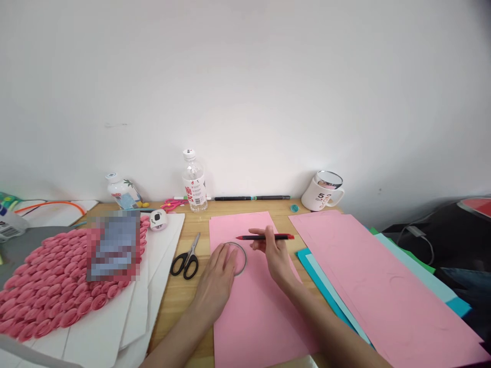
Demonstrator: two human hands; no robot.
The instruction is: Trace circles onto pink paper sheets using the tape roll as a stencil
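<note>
A sheet of pink paper point(249, 317) lies lengthwise on the table in front of me. On it rests a thin grey ring point(245, 259). My left hand point(217, 278) lies flat over the ring's left side, its fingers stretched out and touching the ring. My right hand point(273, 250) is closed around a black and red pen point(284, 237), held nearly level above the paper with its red tip pointing left. Beside my left hand, on the bare wood, is a pair of scissors with black handles point(187, 258), blades slightly parted.
Rows of pink paper rolls point(57, 276) cover white boards point(99, 327) at left, under a blurred patch. A water bottle point(195, 186), markers point(233, 198) and a white mug point(322, 191) line the wall. More pink sheets point(376, 286) lie over blue ones at right.
</note>
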